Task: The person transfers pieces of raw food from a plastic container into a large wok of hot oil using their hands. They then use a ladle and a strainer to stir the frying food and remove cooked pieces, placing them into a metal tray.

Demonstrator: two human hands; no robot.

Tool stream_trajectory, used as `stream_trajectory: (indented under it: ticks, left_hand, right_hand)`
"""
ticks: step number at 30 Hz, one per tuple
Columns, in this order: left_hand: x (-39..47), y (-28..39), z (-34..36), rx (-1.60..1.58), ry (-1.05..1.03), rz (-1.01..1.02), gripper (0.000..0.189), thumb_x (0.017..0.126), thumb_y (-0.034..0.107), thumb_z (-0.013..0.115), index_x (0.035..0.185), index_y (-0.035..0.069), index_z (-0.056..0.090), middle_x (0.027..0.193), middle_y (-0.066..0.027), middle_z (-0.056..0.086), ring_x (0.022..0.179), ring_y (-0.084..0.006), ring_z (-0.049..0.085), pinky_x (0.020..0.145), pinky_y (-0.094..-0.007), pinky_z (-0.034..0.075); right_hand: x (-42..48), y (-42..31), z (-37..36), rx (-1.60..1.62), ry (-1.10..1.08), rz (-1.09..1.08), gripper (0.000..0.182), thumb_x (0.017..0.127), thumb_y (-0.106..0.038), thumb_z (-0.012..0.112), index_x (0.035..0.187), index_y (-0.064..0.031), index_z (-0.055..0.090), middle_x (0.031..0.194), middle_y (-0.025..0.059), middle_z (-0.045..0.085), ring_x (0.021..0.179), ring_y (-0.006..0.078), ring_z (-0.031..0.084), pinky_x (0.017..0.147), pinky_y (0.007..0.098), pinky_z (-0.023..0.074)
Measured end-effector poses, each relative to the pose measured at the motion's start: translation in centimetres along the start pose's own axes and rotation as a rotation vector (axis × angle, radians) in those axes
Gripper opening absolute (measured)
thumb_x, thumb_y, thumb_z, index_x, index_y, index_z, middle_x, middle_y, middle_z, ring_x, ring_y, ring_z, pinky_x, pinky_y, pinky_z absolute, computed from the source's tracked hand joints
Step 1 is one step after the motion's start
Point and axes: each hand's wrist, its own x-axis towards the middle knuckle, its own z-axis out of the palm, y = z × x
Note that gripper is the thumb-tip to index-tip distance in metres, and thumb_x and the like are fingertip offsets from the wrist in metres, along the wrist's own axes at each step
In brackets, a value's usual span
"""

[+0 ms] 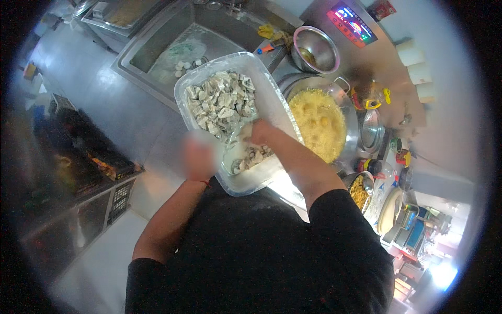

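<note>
A translucent plastic tub [284, 98] is in front of my body, its long side slanting across the view. Pale grey, coated-looking chunks of food [221, 100] fill its far part, and smaller pieces [253, 157] lie at its near end. My left hand [198, 155] is at the tub's left rim and grips it there, though its fingers are blurred. Inside the tub is my right hand [262, 132], between the two groups of pieces. Its fingers are partly hidden, so whether they hold anything is unclear. Wet, shiny film or liquid shows beside them.
Close by on the right, a large wok [351, 131] holds bubbling yellow oil [315, 117]. A steel bowl [313, 43] stands beyond it. Metal strainers [370, 131] and a bowl of golden food [359, 192] are further right. A steel sink [137, 55] lies ahead left.
</note>
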Motion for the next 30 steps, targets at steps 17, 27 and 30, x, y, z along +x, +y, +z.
stream_trajectory:
  ticks: [17,27,30]
  left_hand:
    - [-0.7,-0.2,2.5,-0.582,0.212,0.299,0.019,0.079,0.008,0.059,0.094,0.0,0.052,0.085,-0.008,0.057,0.076,-0.0199,0.056,0.069,-0.0378,0.047]
    - [0.6,-4.0,5.9,-0.703,-0.066,0.238,0.034,0.081,0.024,0.07,0.108,0.005,0.062,0.105,-0.0114,0.061,0.094,-0.0251,0.06,0.081,-0.0395,0.049]
    - [1.2,-4.6,7.1,-0.647,-0.025,0.368,0.034,0.081,0.024,0.07,0.108,0.005,0.062,0.107,-0.012,0.062,0.096,-0.0263,0.06,0.082,-0.0399,0.049]
  right_hand:
    - [5.3,-0.2,12.0,0.096,0.273,-0.201,0.041,0.065,-0.02,0.071,0.103,-0.0054,0.067,0.1,0.0172,0.067,0.092,0.0316,0.066,0.082,0.0402,0.0528]
    - [-4.6,-0.8,-4.1,0.366,0.148,-0.181,0.042,0.07,-0.017,0.07,0.109,-0.0049,0.065,0.094,0.0206,0.068,0.087,0.0324,0.067,0.074,0.039,0.053]
    - [-5.5,-0.5,-3.2,0.485,0.33,-0.291,0.046,0.067,-0.012,0.074,0.112,-0.0051,0.065,0.093,0.0198,0.068,0.086,0.0296,0.068,0.073,0.0352,0.0534]
